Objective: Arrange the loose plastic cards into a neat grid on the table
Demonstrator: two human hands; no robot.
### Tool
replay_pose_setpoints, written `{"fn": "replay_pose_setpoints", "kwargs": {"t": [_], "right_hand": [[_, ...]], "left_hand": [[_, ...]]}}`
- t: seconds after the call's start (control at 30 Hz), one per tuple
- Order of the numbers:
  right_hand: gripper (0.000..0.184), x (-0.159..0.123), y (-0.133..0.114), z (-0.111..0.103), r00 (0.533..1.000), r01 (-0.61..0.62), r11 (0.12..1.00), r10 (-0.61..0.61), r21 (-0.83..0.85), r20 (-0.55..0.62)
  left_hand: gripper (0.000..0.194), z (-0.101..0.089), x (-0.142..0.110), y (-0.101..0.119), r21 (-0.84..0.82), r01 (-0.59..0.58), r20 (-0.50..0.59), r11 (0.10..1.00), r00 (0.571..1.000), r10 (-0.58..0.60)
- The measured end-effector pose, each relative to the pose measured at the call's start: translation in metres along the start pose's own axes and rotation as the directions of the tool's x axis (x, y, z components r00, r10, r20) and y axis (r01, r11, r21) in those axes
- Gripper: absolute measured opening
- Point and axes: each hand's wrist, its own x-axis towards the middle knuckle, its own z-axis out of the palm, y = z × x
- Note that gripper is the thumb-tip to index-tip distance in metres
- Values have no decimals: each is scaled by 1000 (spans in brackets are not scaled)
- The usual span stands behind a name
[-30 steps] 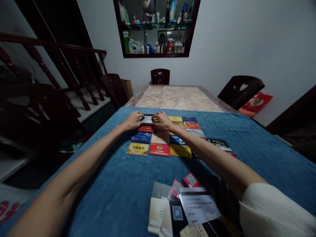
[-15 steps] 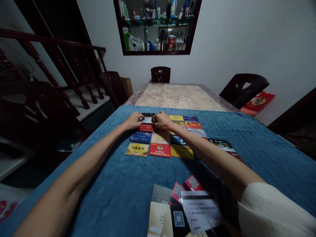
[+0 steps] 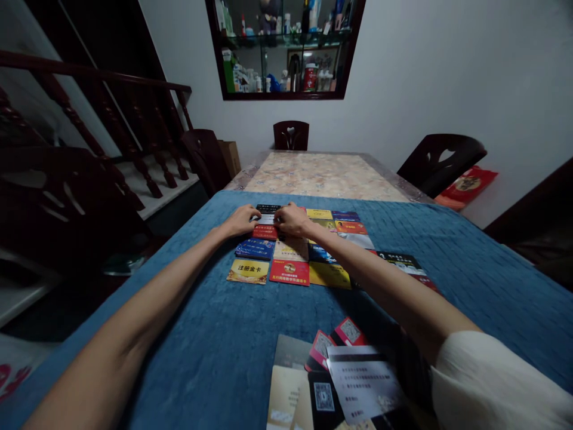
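Note:
My left hand point(image 3: 243, 220) and my right hand point(image 3: 292, 220) reach to the far rows of laid-out cards. Between them lies a silver card point(image 3: 267, 219), its left and right edges pinched by my curled fingers. Just beyond it is a black card point(image 3: 268, 208); a red card point(image 3: 264, 232) sits on the near side. Closer to me are a blue card point(image 3: 255, 248), a gold card point(image 3: 248, 271) and a red card with a round emblem point(image 3: 289, 273). My right hand and forearm hide parts of the cards beneath them.
A loose pile of cards, with a white one point(image 3: 364, 379) on top, lies near the front edge. A black card point(image 3: 398, 260) lies right of the rows. Blue cloth point(image 3: 201, 334) covers the near table; chairs point(image 3: 441, 161) stand around it.
Both hands stay at the silver card with almost no movement. The rows and the loose pile look the same, apart from a tiny shift of the view.

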Motion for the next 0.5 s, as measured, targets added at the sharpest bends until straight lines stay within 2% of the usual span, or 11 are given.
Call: {"fn": "replay_pose_setpoints", "kwargs": {"t": [0.5], "right_hand": [[23,-7,-1,-8,1000,-5,1000,6,1,-17]], "left_hand": [[33,-1,-3,2,13,-7,-21,1000,1000,7]]}}
